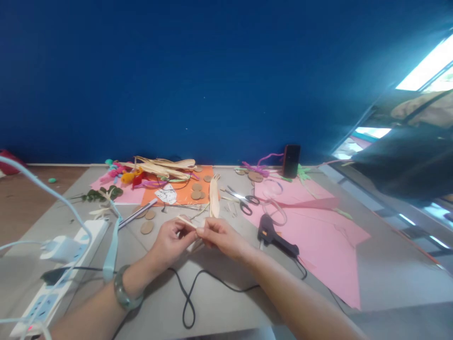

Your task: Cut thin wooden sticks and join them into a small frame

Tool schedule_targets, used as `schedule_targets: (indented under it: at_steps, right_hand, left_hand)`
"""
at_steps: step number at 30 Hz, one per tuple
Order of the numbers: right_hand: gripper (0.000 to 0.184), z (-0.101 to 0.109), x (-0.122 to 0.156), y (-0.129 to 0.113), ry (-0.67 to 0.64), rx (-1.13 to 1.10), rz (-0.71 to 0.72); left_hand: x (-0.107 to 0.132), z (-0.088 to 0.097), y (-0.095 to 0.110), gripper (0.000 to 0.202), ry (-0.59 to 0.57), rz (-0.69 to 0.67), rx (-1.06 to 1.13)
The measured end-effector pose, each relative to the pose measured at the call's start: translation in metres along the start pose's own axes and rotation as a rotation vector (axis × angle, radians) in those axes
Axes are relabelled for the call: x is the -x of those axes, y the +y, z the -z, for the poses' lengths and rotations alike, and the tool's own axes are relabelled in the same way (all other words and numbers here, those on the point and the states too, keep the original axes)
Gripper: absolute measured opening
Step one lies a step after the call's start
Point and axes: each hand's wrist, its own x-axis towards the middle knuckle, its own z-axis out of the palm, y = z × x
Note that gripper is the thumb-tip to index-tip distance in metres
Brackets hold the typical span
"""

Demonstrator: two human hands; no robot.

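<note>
My left hand (172, 242) and my right hand (222, 235) meet over the near middle of the table. Pinched between the fingertips of both is a pale dried husk strip (186, 221), its upper edge slanting down toward the right. More pale material shows just under the fingers, partly hidden. Beyond my right hand a flat bundle of the same husk (214, 197) lies lengthwise. Black-handled scissors (245, 199) rest with open blades to the right of that. A black glue gun (274, 234) lies on its side nearer my right forearm.
A white power strip (92, 236) with plugs and cables runs along the left. Its neighbour is a purple-white stick (138, 213). Orange paper (155, 196) bears wooden discs (197, 187) and husks. Pink paper (318, 245) covers the right; a phone (291, 160) leans on the blue wall (212, 85). A black cord (226, 285) loops in front.
</note>
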Motion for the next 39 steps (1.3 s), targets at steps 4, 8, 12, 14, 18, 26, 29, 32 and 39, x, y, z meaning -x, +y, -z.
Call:
schedule_targets:
  at_steps: [4,8,12,14,18,26,29,32,39]
  right_hand:
    - [0.038,0.003,-0.001,0.003,-0.033,-0.055,-0.033]
    - [0.038,0.004,0.0,0.003,-0.068,-0.148,-0.095]
    - [0.037,0.005,0.001,0.0,-0.035,-0.209,-0.165]
    - [0.035,0.008,0.001,-0.002,-0.02,-0.22,-0.186]
    - [0.035,0.02,0.001,-0.006,0.045,-0.269,-0.172]
    - [0.028,0.016,-0.001,-0.001,0.138,0.118,-0.012]
    - [0.021,0.004,0.001,0.002,0.072,0.221,0.059]
    - [0.016,-0.003,0.003,0.001,0.077,0.281,0.087]
    - [0.032,-0.008,0.004,-0.004,0.126,0.24,0.054]
  left_hand:
    - [0.001,0.001,-0.001,0.018,-0.01,-0.044,0.01]
    - [0.001,0.002,-0.002,0.015,0.008,-0.032,0.0]
    - [0.0,0.003,-0.001,0.016,0.013,-0.045,-0.012]
    - [-0.001,0.004,-0.001,0.017,0.013,-0.056,-0.011]
    - [-0.003,0.008,-0.001,0.018,0.014,-0.045,-0.002]
    - [-0.003,0.004,-0.006,0.021,0.02,0.07,0.097]
    - [-0.002,0.001,-0.007,0.021,0.052,0.162,0.131]
    - [-0.002,0.0,-0.009,0.022,0.079,0.201,0.161]
    - [-0.001,-0.004,-0.013,0.024,0.133,0.255,0.177]
